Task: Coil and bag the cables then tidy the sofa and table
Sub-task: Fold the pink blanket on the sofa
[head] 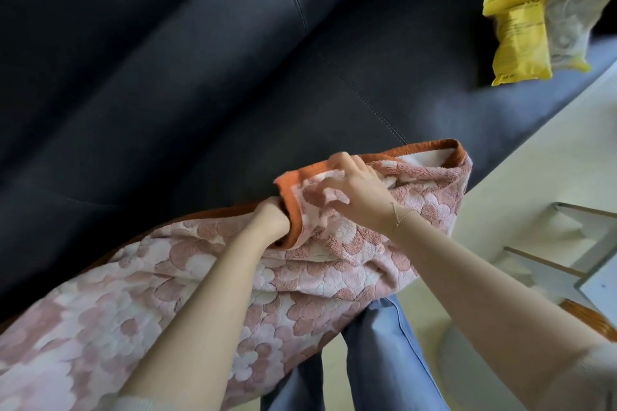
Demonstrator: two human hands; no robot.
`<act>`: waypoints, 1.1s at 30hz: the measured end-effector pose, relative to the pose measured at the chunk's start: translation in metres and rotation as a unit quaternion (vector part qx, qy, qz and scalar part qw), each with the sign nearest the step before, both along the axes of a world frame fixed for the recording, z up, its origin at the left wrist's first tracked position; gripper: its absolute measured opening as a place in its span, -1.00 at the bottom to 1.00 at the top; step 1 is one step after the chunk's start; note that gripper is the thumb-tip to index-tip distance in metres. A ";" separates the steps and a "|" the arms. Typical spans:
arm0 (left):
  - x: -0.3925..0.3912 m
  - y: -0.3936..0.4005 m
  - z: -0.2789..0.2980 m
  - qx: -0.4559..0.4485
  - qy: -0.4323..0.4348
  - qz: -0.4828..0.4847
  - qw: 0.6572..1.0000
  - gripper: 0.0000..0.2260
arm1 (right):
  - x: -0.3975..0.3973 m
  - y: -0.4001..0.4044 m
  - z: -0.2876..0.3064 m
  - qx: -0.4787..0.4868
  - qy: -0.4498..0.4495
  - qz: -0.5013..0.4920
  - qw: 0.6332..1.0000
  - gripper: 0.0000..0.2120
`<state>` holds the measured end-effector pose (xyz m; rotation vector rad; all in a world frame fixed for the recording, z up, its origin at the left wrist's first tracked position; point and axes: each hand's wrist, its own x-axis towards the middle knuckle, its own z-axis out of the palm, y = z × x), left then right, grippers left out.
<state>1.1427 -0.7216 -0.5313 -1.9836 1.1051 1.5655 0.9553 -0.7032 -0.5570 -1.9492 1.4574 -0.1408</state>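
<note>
Head view: a pink floral blanket (187,280) with orange trim lies bunched across the dark sofa (167,77). Left hand (272,222) grips its orange edge in a fist; right hand (359,192) pinches a fold just beside it. Well apart, a yellow bag (524,37) rests on the seat.

A: Setting?
B: A home, living room by the look; dark leather sofa (200,83) with stitched seams fills most of the view.

A: Other signs?
B: Soft pink floral blanket (207,280) with an orange border draped over the sofa's front edge; a yellow packet (524,33) lying on the seat cushion further along; pale smooth floor (547,150) beside the sofa.

A: Furniture nearby?
B: Low white counter (597,280) on slim legs at the right edge; a bit of woven wicker (591,320) just beside it; domestic throughout.
</note>
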 end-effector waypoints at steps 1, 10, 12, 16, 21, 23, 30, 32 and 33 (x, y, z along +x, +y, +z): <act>0.001 -0.001 0.001 0.012 -0.009 0.032 0.999 -0.77 | 0.000 0.000 0.002 0.018 -0.009 0.004 1.000 -0.75; 0.005 0.008 0.002 -0.083 0.030 0.066 0.994 -0.79 | 0.017 -0.009 -0.001 0.142 -0.011 -0.002 0.990 -0.04; 0.004 0.015 0.005 -0.067 0.069 0.072 0.993 -0.80 | 0.019 -0.011 -0.001 0.170 -0.020 -0.010 0.985 -0.04; 0.009 0.033 0.005 -0.114 0.040 -0.104 0.987 -0.49 | 0.017 -0.016 0.001 0.146 -0.033 0.024 0.988 -0.25; 0.008 0.040 0.006 -0.096 0.031 -0.085 0.991 -0.55 | 0.004 -0.002 0.006 0.110 0.008 0.007 0.994 -0.84; 0.013 0.029 0.001 -0.107 -0.011 -0.047 0.993 -0.65 | 0.002 0.016 0.008 0.109 -0.012 -0.022 0.994 -0.87; 0.007 -0.005 -0.023 -0.173 0.035 -0.146 0.974 -0.63 | -0.004 0.075 0.008 0.155 -0.096 -0.070 0.981 -0.57; 0.001 -0.004 -0.027 -0.113 0.093 -0.171 0.974 -0.62 | -0.009 0.084 0.013 0.204 -0.139 -0.132 0.960 -0.67; 0.000 -0.002 -0.026 -0.117 0.104 -0.181 0.971 -0.70 | -0.011 0.087 0.018 0.237 -0.177 -0.178 0.938 -0.81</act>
